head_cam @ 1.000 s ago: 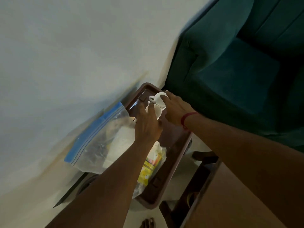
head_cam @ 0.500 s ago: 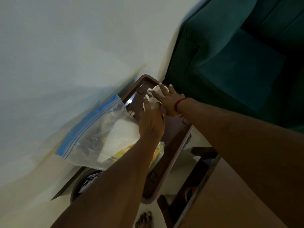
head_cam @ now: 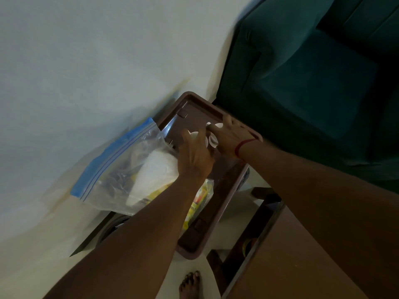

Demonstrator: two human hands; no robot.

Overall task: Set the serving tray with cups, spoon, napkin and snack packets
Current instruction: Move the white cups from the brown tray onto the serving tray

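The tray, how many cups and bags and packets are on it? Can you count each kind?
White cups: 2 that I can see, mostly covered by the hands
Clear zip bag: 1, leaning half off the brown tray
Yellow snack packets: at least 1, partly hidden by the arm
Total: 4

A brown plastic serving tray (head_cam: 228,190) carries the things. On its far end stand small white cups (head_cam: 212,140), close together and partly covered. A clear zip bag with a blue seal strip (head_cam: 121,169) lies across its left rim, holding white folded paper and yellow snack packets (head_cam: 199,199). What the tray rests on is hidden; pale floor (head_cam: 241,195) shows beside it.
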